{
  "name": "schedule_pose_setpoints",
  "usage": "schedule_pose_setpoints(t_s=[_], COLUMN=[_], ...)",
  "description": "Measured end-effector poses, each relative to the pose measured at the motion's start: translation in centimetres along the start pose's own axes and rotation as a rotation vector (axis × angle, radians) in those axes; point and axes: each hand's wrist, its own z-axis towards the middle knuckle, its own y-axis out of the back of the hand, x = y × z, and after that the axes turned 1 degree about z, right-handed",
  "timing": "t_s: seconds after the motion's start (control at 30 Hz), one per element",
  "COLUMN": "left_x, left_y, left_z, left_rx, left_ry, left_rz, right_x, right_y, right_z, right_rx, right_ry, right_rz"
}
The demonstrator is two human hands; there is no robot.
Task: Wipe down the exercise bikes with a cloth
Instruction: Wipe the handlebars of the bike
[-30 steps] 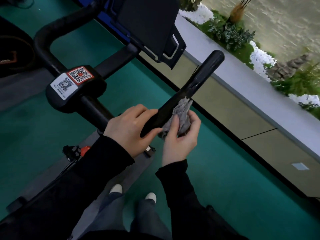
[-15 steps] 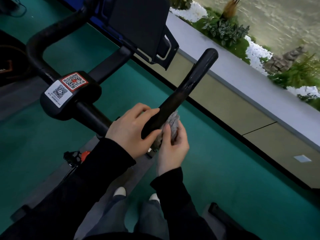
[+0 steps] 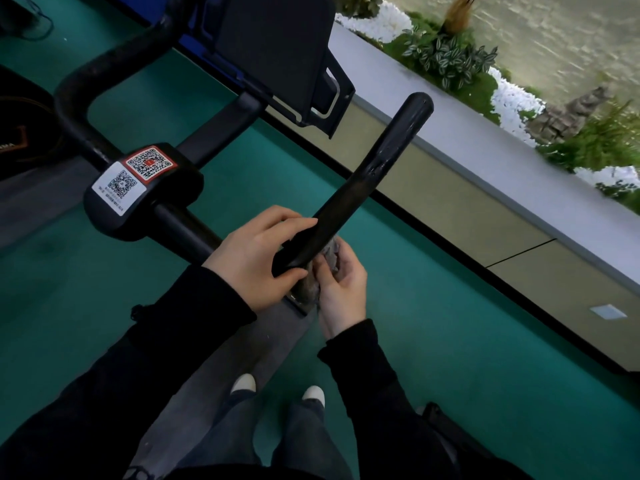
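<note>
Head view: right hand [image 3: 341, 289] clutching crumpled grey cloth [image 3: 330, 252] slid toward 7 o'clock down black handlebar tube [image 3: 381, 157], which left hand [image 3: 256, 258] grips; stroke likely ending.

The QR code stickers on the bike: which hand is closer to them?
Left. The left hand grips the handlebar just past the QR code stickers. The right hand, holding the grey cloth under that bar, sits farther off, beyond the left hand.
</note>
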Motion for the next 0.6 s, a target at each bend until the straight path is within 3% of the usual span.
schedule_pose_setpoints(t_s=[0.17, 0.37, 0.6], left_x=[-0.2, -0.4, -0.6], left_y=[0.1, 0.2, 0.2], left_z=[-0.1, 0.0, 0.0], left_rx=[-0.007, -0.008, -0.007], left_ry=[0.005, 0.004, 0.019], left_rz=[-0.012, -0.022, -0.025], right_x=[-0.6, 1.1, 1.8], right_y=[0.2, 0.8, 0.6], right_z=[-1.4, 0.8, 1.1], right_rx=[0.103, -0.060, 0.146], right_ry=[-0.078, -0.161, -0.294], right_rz=[-0.005, 0.223, 0.251])
